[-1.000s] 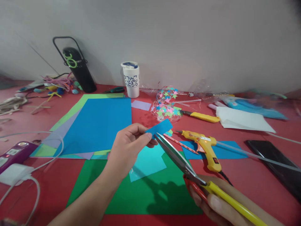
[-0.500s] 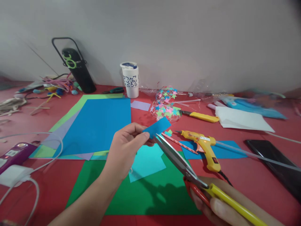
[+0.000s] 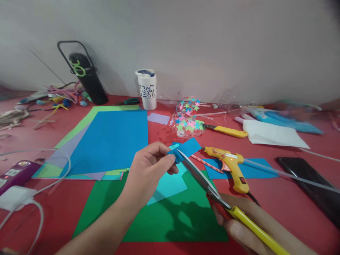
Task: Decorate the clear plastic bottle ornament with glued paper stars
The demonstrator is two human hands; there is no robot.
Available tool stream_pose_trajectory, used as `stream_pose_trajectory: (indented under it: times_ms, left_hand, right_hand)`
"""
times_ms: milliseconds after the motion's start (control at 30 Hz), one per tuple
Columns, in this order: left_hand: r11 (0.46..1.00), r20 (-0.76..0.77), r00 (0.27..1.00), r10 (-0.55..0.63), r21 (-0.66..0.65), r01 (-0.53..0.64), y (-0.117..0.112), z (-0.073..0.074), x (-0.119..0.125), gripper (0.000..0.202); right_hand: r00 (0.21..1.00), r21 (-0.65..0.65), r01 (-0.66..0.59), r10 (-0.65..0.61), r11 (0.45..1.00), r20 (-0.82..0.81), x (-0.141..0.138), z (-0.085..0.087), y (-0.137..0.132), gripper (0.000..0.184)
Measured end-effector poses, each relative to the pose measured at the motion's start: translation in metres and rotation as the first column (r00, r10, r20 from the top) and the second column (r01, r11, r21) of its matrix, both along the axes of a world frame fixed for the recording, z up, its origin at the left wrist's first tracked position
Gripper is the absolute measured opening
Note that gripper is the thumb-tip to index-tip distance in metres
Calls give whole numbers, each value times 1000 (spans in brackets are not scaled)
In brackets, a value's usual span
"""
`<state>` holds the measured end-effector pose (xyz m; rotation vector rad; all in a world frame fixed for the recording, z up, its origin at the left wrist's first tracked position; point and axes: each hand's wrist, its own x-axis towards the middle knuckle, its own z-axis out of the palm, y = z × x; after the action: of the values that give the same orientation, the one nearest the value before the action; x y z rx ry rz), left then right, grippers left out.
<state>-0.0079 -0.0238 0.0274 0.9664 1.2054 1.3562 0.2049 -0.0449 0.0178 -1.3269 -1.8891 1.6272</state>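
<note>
Left fingers [image 3: 168, 162] pinch the blue strip [image 3: 190, 146], its free end jutting rightward beyond them, while right fingers [image 3: 237, 229] grip scissors [image 3: 210, 191].

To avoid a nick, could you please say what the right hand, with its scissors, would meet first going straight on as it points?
Probably the blue paper strip held by the left hand, at the tips of the scissors; depth is unclear.

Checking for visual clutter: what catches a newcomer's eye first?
Probably the scissors in the right hand, blades at the small blue paper pinched in the left hand, near center. Next, the yellow glue gun right of center, then the large blue sheet at left.
</note>
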Motion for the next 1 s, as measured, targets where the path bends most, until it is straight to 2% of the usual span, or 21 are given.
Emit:
stream_pose_trajectory:
  times_ms: [100, 233, 333, 667, 1000]
  left_hand:
    - [1000, 12, 1000, 1, -12, -1, 0, 0, 1, 9]
    - [1000, 19, 1000, 7, -11, -7, 0, 2, 2, 9]
    - [1000, 22, 1000, 1, -9, -1, 0, 2, 1, 9]
    - [996, 44, 996, -77, -47, 79, 2, -3, -1, 6]
    - [995, 76, 995, -63, -73, 69, 3, -7, 3, 9]
  right_hand:
    - [999, 37, -28, 29, 999, -18, 1, -3, 1, 54]
    - [999, 29, 44, -44, 999, 10, 0, -3, -1, 54]
    - [996, 72, 72, -75, 995, 42, 0, -3, -3, 52]
    - [998, 154, 52, -55, 987, 17, 1, -6, 0, 47]
    - [996, 69, 88, -89, 994, 11, -2, -9, 0, 44]
